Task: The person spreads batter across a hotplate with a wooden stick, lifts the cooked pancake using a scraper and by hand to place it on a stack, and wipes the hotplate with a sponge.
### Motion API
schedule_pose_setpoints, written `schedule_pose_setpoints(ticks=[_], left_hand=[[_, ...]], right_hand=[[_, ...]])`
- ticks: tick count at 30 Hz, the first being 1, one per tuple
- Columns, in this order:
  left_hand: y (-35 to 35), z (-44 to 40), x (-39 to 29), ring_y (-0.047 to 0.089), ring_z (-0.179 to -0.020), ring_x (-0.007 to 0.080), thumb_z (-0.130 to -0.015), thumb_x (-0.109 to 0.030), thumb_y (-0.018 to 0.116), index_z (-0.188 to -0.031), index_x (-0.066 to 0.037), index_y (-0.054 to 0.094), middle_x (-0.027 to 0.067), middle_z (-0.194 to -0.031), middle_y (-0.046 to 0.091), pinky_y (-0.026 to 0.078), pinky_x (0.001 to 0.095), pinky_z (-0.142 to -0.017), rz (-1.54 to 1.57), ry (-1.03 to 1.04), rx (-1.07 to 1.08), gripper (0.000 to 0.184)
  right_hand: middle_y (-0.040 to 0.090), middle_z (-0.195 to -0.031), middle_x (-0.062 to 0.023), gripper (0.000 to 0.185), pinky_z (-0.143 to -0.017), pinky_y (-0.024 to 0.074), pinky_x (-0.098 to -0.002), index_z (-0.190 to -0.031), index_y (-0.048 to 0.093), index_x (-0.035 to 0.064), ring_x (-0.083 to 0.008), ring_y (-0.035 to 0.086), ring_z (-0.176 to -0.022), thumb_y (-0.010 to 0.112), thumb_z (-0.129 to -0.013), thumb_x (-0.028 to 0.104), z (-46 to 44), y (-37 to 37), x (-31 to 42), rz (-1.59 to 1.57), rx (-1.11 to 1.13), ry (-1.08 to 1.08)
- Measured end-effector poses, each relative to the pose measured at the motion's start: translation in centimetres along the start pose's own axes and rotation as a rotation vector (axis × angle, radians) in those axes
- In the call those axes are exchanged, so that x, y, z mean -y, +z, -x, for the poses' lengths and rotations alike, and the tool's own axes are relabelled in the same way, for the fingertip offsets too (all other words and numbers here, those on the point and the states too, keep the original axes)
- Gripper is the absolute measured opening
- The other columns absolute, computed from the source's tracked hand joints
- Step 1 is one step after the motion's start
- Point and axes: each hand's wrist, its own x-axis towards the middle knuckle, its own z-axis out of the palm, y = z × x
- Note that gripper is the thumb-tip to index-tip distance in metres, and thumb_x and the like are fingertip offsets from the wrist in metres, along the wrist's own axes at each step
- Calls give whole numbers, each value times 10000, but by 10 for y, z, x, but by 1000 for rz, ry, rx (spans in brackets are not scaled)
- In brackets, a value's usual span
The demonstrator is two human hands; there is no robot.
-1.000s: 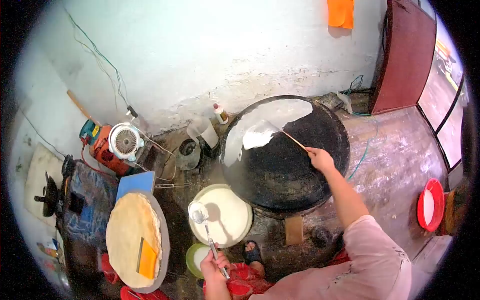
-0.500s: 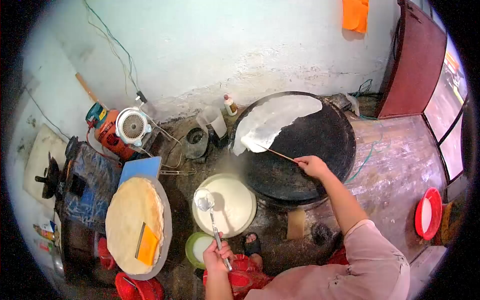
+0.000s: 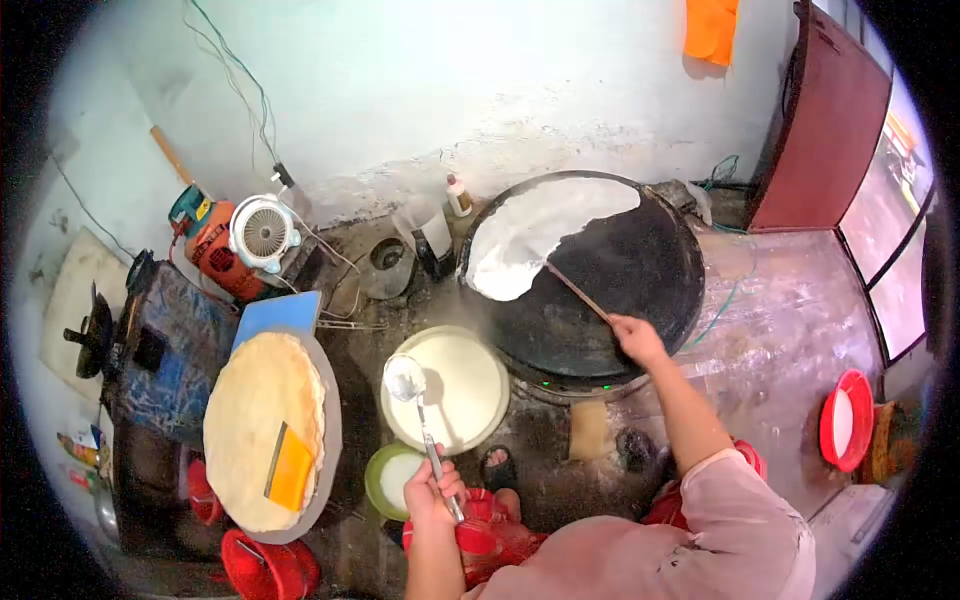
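Note:
My right hand point(image 3: 636, 338) grips the end of a thin wooden stick point(image 3: 580, 292), whose far end rests at the edge of white batter point(image 3: 530, 228). The batter covers the upper left of a large round black griddle point(image 3: 620, 280). In my left hand point(image 3: 436, 490) is the handle of a metal ladle point(image 3: 405, 378), its bowl held above a wide tub of pale batter point(image 3: 465, 400). A green bowl point(image 3: 390, 478) with white contents stands beside my left hand.
At the left, a stack of flatbreads point(image 3: 255, 430) carries an orange scraper point(image 3: 289, 468). Behind are a blower point(image 3: 264, 234), a gas cylinder point(image 3: 215, 255) and a bottle point(image 3: 458, 196). A red basin point(image 3: 846, 420) stands at the right, a red bucket point(image 3: 270, 565) at the lower left.
The stick's far end has moved down and left across the griddle, then back right. Batter now reaches further over the left side. The ladle remains above the tub.

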Motion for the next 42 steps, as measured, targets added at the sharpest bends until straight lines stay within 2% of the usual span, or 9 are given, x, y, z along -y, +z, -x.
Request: schedule_pose_setpoints(ticks=[2, 6, 12, 18, 20, 25, 30, 36, 42], left_hand=[[2, 0, -3, 378, -487, 128, -924, -226, 370, -1077, -40, 518, 76, -693, 451, 335, 237, -401, 28, -24, 27, 283], [-4, 5, -3, 394, -487, 108, -910, -197, 413, -1095, -24, 528, 57, -665, 458, 329, 208, -392, 17, -27, 17, 278], [-18, 8, -11, 382, -489, 125, -927, -219, 372, -1104, -35, 500, 64, -676, 439, 334, 235, -406, -27, -22, 88, 286], [-36, 7, -17, 387, -489, 131, -927, -227, 384, -1144, -59, 472, 104, -708, 502, 316, 244, -415, -147, 4, 139, 288], [-40, 4, -19, 390, -490, 137, -928, -228, 379, -1142, -63, 466, 107, -708, 502, 317, 247, -416, -66, -64, 197, 284], [-43, 6, -24, 400, -498, 141, -933, -234, 362, -1154, -62, 460, 118, -713, 507, 326, 259, -414, -44, -94, 202, 297], [-45, 11, -27, 410, -492, 139, -935, -238, 357, -1155, -68, 475, 112, -708, 508, 331, 261, -414, -37, -66, 226, 302], [-40, 13, -27, 407, -479, 138, -934, -236, 360, -1146, -73, 483, 107, -690, 504, 337, 260, -418, -36, -45, 176, 294], [-42, 15, -27, 406, -486, 136, -941, -237, 329, -1122, -81, 477, 104, -689, 495, 336, 255, -415, -78, -58, 193, 281]], right_hand=[[639, -844, -131, 271, -694, 482, -352, -1096, 607, 183, -283, 616, -746, 488, -864, 258, 17, 19, 5, -10, 154, 4], [623, -721, -133, 321, -578, 467, -390, -1144, 583, 217, -304, 583, -620, 518, -841, 303, 79, 14, 28, 86, 256, 60], [599, -694, -151, 400, -554, 457, -448, -1160, 491, 105, -361, 573, -609, 561, -776, 194, 155, 27, 34, 409, 95, -173], [594, -793, -195, 640, -597, 471, -442, -1391, 101, 104, -345, 593, -687, 421, -837, 117, 86, 118, 127, 418, 171, -106], [618, -779, -157, 680, -522, 492, -399, -1376, 103, -18, -271, 620, -629, 450, -803, 101, 55, 171, 140, 661, 233, -226], [622, -800, -158, 703, -530, 499, -386, -1396, 66, 18, -274, 623, -639, 446, -807, 79, 44, 213, 158, 612, 260, -25], [614, -847, -208, 788, -532, 490, -390, -1392, 14, 22, -306, 614, -633, 499, -791, 173, 126, 152, 158, 418, 277, 85], [612, -871, -201, 776, -587, 487, -416, -1391, 5, 36, -333, 610, -686, 476, -779, 112, 83, 206, 152, 520, 272, 24], [595, -701, -201, 796, -522, 443, -452, -1389, 5, 28, -364, 574, -583, 471, -745, 62, 159, 148, 155, 281, 175, 144]])
